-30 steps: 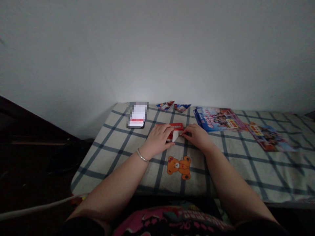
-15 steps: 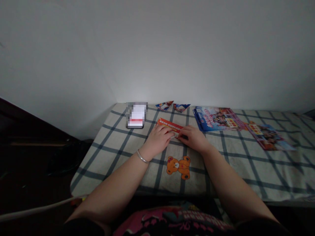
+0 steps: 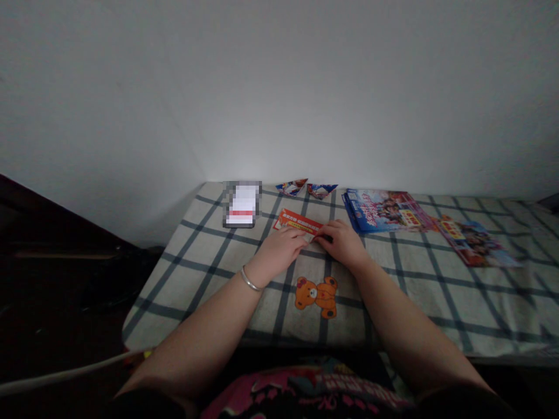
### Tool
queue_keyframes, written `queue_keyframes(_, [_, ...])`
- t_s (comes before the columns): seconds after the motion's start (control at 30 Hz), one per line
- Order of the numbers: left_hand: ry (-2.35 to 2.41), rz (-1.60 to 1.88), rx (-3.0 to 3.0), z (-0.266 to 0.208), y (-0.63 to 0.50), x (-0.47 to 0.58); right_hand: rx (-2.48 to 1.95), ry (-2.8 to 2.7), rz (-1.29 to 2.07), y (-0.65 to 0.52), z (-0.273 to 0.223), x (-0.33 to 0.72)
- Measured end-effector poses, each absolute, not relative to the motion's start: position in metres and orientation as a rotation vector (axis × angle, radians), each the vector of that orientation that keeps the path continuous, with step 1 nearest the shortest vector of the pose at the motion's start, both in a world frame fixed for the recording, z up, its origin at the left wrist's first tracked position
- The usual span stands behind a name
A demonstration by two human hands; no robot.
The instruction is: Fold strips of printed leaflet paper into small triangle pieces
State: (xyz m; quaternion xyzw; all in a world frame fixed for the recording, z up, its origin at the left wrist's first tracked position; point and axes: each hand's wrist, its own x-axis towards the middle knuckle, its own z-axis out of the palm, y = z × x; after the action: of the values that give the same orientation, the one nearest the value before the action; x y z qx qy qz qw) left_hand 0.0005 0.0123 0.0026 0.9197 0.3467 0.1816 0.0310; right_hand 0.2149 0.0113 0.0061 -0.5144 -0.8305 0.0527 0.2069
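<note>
A red and orange printed paper flyer (image 3: 301, 221), folded into a narrow strip, lies on the checked cloth in front of me. My left hand (image 3: 282, 250) rests across its near left part, fingers stretched out and pressing it down. At the near right edge, my right hand (image 3: 345, 241) has thumb and fingers pinched together on the paper. The paper beneath both hands is partly hidden. A silver bangle (image 3: 251, 279) circles my left wrist. Beyond the flyer, against the wall, stand two small folded paper pieces (image 3: 292, 187) with blue and red print.
To the left lies a phone (image 3: 241, 205) with a lit, blurred screen. A stack of printed flyers (image 3: 384, 210) sits to the right, with another flyer (image 3: 478, 241) farther right. The cloth (image 3: 419, 302) bears a printed teddy bear (image 3: 318, 297). A wall (image 3: 279, 93) rises behind the table.
My left hand has shifted slightly left and toward me, uncovering more of the flyer's print. The right hand has moved slightly left, still pinching the edge. Everything else stays put.
</note>
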Motion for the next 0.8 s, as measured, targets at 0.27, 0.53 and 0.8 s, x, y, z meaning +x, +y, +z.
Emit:
queue_keyframes(0.27, [1.137, 0.491, 2.877, 0.010, 0.006, 0.003, -1.487, -2.283, 0.073, 0.013, 0.003, 0.208])
queue_keyframes(0.53, [1.089, 0.503, 2.923, 0.010, 0.007, 0.005, -1.509, -2.256, 0.057, 0.017, -0.005, 0.210])
queue_keyframes(0.8, [1.062, 0.527, 2.931, 0.008, 0.005, 0.006, -1.541, -2.217, 0.012, 0.017, -0.007, 0.212])
